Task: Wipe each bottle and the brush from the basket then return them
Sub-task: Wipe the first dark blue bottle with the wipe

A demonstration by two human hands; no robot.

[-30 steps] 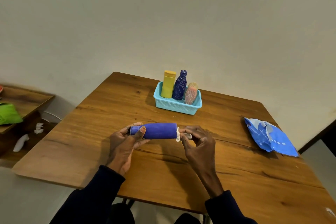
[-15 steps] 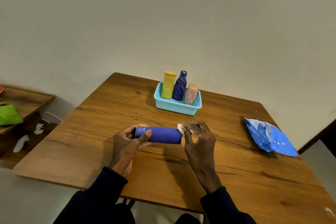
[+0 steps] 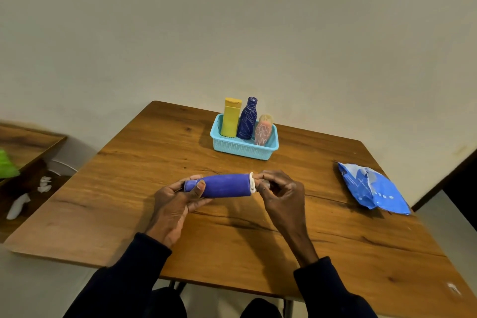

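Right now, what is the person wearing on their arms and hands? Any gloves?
Both arms are in long dark navy sleeves, the left sleeve and the right sleeve, plain with no markings that show, ending at the wrists. The left hand and right hand are bare: no gloves, and no ring or watch shows.

We have one view, a wide-angle camera worn on the head, looking forward and down across the worktop [image 3: 232,245]. It sits close above and behind the fingers [image 3: 200,186], which fall just below the frame's middle, with the sleeves [image 3: 124,279] running in from the bottom edge. Beyond the fingers we see the basket [image 3: 240,149] near the far edge, then the wall [image 3: 232,33] filling the upper half. Right of the fingers the worktop runs out past the lower corner.
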